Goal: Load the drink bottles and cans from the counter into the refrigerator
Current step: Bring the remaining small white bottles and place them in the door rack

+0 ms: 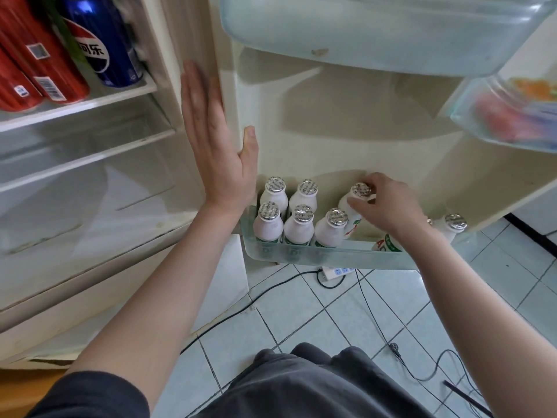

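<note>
While a hand (388, 206) grips one bottle (360, 190), others (268, 226) fill the bin (319, 255).

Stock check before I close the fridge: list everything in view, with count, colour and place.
drink bottles: at least seven, white, silver caps, lower door bin
red cans: at least two, upper fridge shelf
blue can: one, same shelf, right of the red
upper door bins: two, translucent, right one holds blurred coloured items
power strip: one, white, tiled floor
cables: several, black, floor
left hand: open, flat against fridge frame
right hand: gripping one bottle in the lower bin
</note>
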